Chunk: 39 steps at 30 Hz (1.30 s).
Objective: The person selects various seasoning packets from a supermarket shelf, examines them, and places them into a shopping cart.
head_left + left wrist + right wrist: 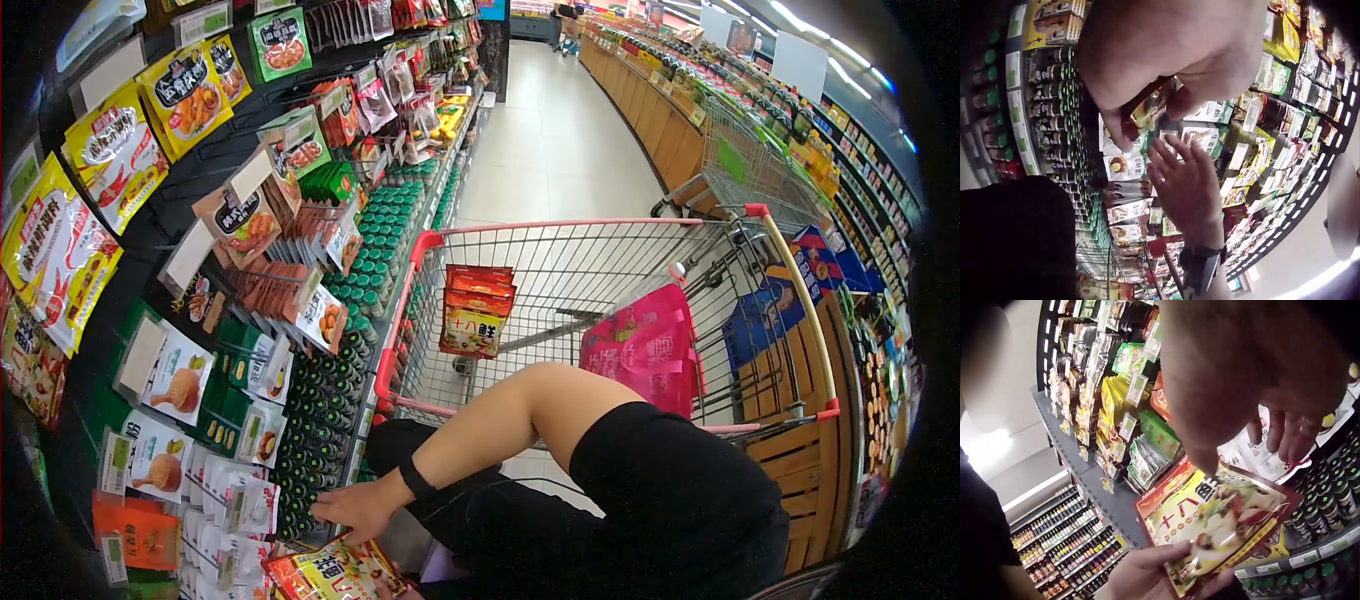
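Observation:
My left hand (1154,575) pinches a red and yellow food packet (1216,519) near its lower edge, thumb on the printed front. In the head view this packet (335,572) sits low at the bottom edge, where most of the left hand is out of frame. My right hand (358,508), a black band at its wrist, reaches across just above the packet. Its fingers are spread in the left wrist view, where the right hand (1186,190) appears below the left hand (1172,56). In the right wrist view, the right thumb overlaps the packet's upper edge.
A shopping cart (560,222) stands ahead with similar red and yellow packets (475,315) and a pink bag (645,345). On the left, a rack bears hanging packets (180,375) above rows of green-capped jars (375,255). Another cart (750,165) stands beside a wooden display (640,95).

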Tool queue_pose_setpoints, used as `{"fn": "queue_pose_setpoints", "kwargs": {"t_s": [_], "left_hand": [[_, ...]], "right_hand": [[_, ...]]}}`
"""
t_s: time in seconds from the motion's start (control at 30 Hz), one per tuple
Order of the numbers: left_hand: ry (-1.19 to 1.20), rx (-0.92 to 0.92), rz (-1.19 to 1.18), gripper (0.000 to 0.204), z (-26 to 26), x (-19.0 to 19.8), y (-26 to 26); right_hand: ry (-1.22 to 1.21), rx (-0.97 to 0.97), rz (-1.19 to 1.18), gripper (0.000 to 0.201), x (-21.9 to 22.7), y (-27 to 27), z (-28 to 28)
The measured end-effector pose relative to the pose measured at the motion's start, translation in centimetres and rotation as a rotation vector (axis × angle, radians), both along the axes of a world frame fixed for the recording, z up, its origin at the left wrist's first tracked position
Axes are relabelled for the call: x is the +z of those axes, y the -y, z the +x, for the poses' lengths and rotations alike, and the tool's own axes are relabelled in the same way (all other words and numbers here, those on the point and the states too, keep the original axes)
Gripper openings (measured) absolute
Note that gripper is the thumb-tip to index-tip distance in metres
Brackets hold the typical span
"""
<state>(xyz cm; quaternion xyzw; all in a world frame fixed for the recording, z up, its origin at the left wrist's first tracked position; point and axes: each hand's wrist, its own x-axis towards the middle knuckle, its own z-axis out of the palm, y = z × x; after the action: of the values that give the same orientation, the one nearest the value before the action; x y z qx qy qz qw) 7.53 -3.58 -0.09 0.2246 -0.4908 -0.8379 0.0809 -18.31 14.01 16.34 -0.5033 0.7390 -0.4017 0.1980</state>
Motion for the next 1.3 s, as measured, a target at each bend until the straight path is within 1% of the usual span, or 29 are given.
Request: {"fn": "queue_pose_setpoints", "kwargs": {"t_s": [0.07, 0.1, 0.13, 0.23, 0.27, 0.33, 0.4, 0.43, 0.47, 0.5, 0.53, 0.57, 0.6, 0.63, 0.67, 0.7, 0.77, 0.8, 0.83, 0.9, 0.93, 1.0, 1.03, 1.07, 1.1, 1.13, 1.17, 1.27, 1.3], "left_hand": [[-0.100, 0.006, 0.040, 0.058, -0.2, 0.5, -0.7], [-0.154, 0.009, 0.059, 0.059, -0.9, 1.8, -1.6], [-0.207, 0.012, 0.077, 0.060, -1.8, 3.6, -2.7], [-0.372, 0.020, 0.131, 0.064, -4.9, 10.3, -6.6], [-0.384, -0.127, 0.027, 0.073, -6.0, 14.0, -8.2], [-0.434, -0.094, -0.002, 0.066, -7.2, 18.1, -10.0], [-0.487, -0.063, -0.026, 0.059, -8.2, 20.9, -11.4], [-0.510, -0.046, -0.037, 0.056, -8.4, 21.6, -11.8], [-0.532, -0.027, -0.049, 0.053, -8.4, 21.9, -12.0], [-0.423, 0.024, -0.183, 0.054, -8.0, 20.7, -11.2], [-0.313, 0.076, -0.318, 0.055, -7.2, 18.1, -9.3], [-0.203, 0.129, -0.455, 0.055, -6.5, 15.5, -7.4], [-0.223, 0.127, -0.445, 0.059, -6.1, 13.5, -5.9], [-0.232, 0.121, -0.402, 0.059, -5.9, 13.2, -5.5], [-0.236, 0.118, -0.357, 0.060, -5.5, 13.0, -5.1], [-0.232, 0.121, -0.311, 0.061, -4.9, 12.9, -4.9], [-0.068, 0.112, -0.271, 0.049, -3.3, 13.3, -5.5], [0.000, 0.107, -0.253, 0.044, -3.2, 13.8, -5.7], [0.045, 0.100, -0.232, 0.039, -4.0, 13.9, -5.9], [-0.128, 0.077, -0.597, 0.034, -5.0, 13.5, -6.3], [-0.202, 0.062, -0.778, 0.031, -5.2, 13.0, -6.6], [-0.075, 0.060, -0.923, 0.029, -4.7, 9.8, -5.6], [0.000, 0.046, -0.997, 0.028, -3.8, 9.7, -5.2], [-0.025, 0.061, -0.992, 0.030, -3.6, 9.4, -5.3], [0.019, 0.149, -0.751, 0.033, -5.3, 11.3, -6.7], [0.065, 0.223, -0.512, 0.035, -6.3, 14.6, -8.3], [0.117, 0.286, -0.273, 0.037, -6.5, 16.3, -9.0], [0.110, 0.004, -0.329, 0.051, -3.7, 11.3, -6.6], [-0.024, -0.058, -0.312, 0.053, -4.3, 12.5, -7.5]], "right_hand": [[0.021, 0.082, -0.073, 0.067, 0.9, 0.1, 1.0], [0.028, 0.123, -0.111, 0.070, 1.0, 0.1, 1.1], [0.056, 0.223, -0.109, 0.092, 0.4, 0.6, 1.4], [-0.251, 0.130, -0.299, 0.112, -4.8, 1.9, 4.2], [-0.032, 0.227, 0.207, 0.097, 2.5, -0.1, 3.9], [0.137, 0.369, -0.065, 0.113, -1.2, 1.9, 2.4], [0.284, 0.399, -0.261, 0.100, -1.1, 1.6, 1.4], [0.307, 0.351, -0.200, 0.090, -0.9, 1.5, 1.0], [0.331, 0.303, -0.139, 0.080, -0.6, 1.5, 0.6], [0.355, 0.258, -0.079, 0.071, -0.3, 1.5, 0.2], [0.391, 0.266, -0.122, 0.048, 0.5, 1.0, 0.1], [0.560, 0.299, -0.125, 0.046, 0.4, 1.1, 0.3], [0.726, 0.331, -0.126, 0.045, 0.2, 1.3, 0.5], [0.892, 0.362, -0.125, 0.043, 0.2, 1.5, 0.7], [0.991, 0.437, -0.184, 0.040, 0.0, 1.7, 1.2], [1.039, 0.437, -0.083, 0.040, 1.2, 1.1, 1.5], [1.145, 0.441, 0.134, 0.041, 4.7, -0.8, 1.9], [1.159, 0.502, 0.062, 0.052, 4.2, -0.7, 1.4], [0.899, 0.427, 0.033, 0.055, 3.4, -0.4, 0.6], [0.388, 0.271, -0.040, 0.063, 2.7, 0.0, -0.2], [0.277, 0.164, 0.038, 0.074, 2.6, 0.0, -0.3], [0.170, 0.025, 0.137, 0.074, 2.5, -0.4, -0.1], [0.131, -0.046, 0.185, 0.074, 2.5, -0.5, 0.6], [0.096, -0.057, 0.141, 0.076, 1.9, -0.5, 0.6], [0.051, -0.061, 0.113, 0.080, 2.3, -0.5, 0.2], [0.017, -0.068, 0.080, 0.084, 2.6, -0.6, 0.5], [-0.006, -0.078, 0.047, 0.088, 2.6, -0.5, 1.1], [0.200, 0.291, 0.081, 0.084, 1.4, 0.7, 0.9], [0.210, 0.285, -0.033, 0.085, 1.3, 0.5, 1.1]]}}
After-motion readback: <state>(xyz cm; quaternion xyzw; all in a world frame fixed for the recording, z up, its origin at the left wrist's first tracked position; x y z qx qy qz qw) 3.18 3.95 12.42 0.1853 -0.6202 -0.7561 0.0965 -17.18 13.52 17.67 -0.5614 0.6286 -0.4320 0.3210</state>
